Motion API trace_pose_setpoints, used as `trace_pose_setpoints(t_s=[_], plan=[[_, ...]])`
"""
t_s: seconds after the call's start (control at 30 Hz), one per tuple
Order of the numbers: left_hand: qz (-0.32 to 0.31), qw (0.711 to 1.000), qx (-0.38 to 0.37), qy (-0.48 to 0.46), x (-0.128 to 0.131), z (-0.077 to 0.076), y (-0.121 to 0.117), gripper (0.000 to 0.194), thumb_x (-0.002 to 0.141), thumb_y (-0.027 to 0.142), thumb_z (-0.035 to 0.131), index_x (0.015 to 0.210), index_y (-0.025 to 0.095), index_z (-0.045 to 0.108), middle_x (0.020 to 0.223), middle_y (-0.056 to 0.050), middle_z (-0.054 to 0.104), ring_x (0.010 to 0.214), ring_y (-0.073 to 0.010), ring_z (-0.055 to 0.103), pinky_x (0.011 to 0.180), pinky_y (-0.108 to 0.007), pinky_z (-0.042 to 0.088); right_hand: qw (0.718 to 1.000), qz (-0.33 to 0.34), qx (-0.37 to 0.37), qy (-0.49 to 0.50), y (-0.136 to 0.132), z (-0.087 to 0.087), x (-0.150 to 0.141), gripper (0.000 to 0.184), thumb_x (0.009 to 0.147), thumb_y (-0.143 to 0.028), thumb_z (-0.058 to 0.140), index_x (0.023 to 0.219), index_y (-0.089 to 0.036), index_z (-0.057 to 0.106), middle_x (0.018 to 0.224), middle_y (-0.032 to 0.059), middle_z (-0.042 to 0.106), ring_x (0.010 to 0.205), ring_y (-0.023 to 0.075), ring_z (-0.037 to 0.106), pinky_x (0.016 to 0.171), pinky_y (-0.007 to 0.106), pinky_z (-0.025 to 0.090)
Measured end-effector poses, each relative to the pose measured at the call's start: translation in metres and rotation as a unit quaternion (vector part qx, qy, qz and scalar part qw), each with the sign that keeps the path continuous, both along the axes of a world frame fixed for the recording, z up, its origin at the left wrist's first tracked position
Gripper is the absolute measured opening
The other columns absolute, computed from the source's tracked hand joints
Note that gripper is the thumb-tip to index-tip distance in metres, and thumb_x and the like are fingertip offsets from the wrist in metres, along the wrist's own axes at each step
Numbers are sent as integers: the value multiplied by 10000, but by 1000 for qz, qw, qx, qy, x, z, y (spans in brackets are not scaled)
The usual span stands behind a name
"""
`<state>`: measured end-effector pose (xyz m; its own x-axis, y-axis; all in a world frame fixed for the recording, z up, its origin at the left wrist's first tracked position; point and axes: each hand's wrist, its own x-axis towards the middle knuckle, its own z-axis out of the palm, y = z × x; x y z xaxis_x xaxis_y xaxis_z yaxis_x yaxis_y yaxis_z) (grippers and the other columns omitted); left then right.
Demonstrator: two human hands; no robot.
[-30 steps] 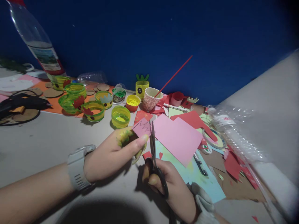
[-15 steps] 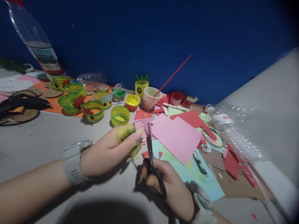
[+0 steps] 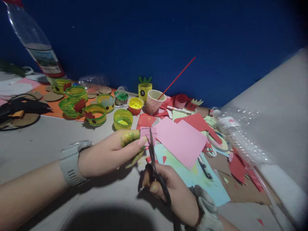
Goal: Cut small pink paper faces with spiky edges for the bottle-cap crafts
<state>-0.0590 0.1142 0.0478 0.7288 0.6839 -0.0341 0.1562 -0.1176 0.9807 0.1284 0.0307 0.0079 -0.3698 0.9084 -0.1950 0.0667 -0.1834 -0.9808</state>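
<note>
The paint-smeared left hand [image 3: 113, 152] pinches a small, matte pink paper scrap [image 3: 147, 132] between thumb and fingertips, above the grey table [image 3: 43, 144]. The right hand [image 3: 173, 191], fingers curled through black plastic handles, grips slim metal scissors [image 3: 154, 163] whose blades meet the scrap's edge.

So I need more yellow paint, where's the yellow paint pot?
Head view, left of centre at the back: the yellow paint pot stands between the green-bead tub and the patterned paper cup.
</note>
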Motion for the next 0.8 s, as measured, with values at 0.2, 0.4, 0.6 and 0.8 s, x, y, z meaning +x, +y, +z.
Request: trace_pose_setpoints(t_s=[0.2,0.4,0.6,0.8], plan=[[-19,998,42,47,-2,10,5,462,989,496,367,682,162,451,572,29,454,501,-79,399,466,-197,346,1000,15,-4,14,0,0,3,592,734,-716,648,729,-126,591,621,-32,466,559,93,372,508,223,295],[-61,992,69,81,-4,14,10,432,1003,448,356,693,162,449,563,33,453,503,-80,398,469,-194,343,999,29,-8,19,1,3,3,602,737,-717,643,725,-117,598,633,-20,482,559,92,384,517,222,312],[-92,989,66,98,-7,16,15,405,1001,409,389,687,160,450,595,29,465,531,-81,400,484,-195,344,999,37,-19,8,1,2,4,621,718,-738,639,735,-120,594,639,-13,489,579,105,398,522,229,311],[-88,995,40,24,-5,16,15,335,1008,350,414,747,157,498,634,52,460,554,-49,413,481,-137,344,999,33,-17,23,1,3,2,611,719,-726,652,723,-117,598,623,-22,484,552,93,389,512,225,313]])
